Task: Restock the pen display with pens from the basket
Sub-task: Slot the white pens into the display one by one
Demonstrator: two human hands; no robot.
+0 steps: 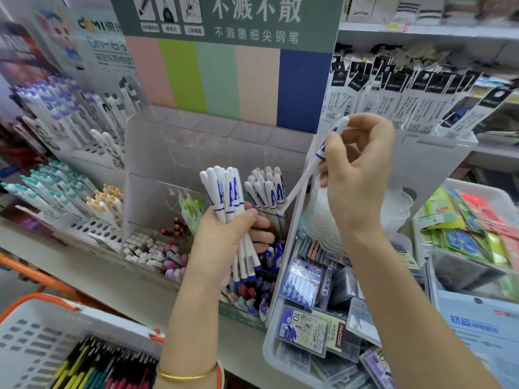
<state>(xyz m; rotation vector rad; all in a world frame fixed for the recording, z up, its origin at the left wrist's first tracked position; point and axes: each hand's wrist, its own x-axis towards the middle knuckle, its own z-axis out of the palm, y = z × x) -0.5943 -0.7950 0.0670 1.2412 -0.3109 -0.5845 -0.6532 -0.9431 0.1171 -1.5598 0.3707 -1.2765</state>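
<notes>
My left hand (224,242) grips a bundle of white pens with blue caps (224,192), held upright in front of the clear acrylic pen display (174,153). My right hand (356,169) pinches a single white pen (306,169) near its top; the pen slants down to the left, and its blue tip points into the display's right compartment. Several matching white pens (266,186) stand in that compartment. A white basket with an orange handle (42,327) sits at the bottom left and holds several coloured pens (106,369).
White pen racks (70,130) stand to the left on the shelf. A clear tray of packaged refills (323,318) sits right of the display. Hanging refill packs (407,99) fill the upper right. Bins of coloured packets (471,228) stand at the far right.
</notes>
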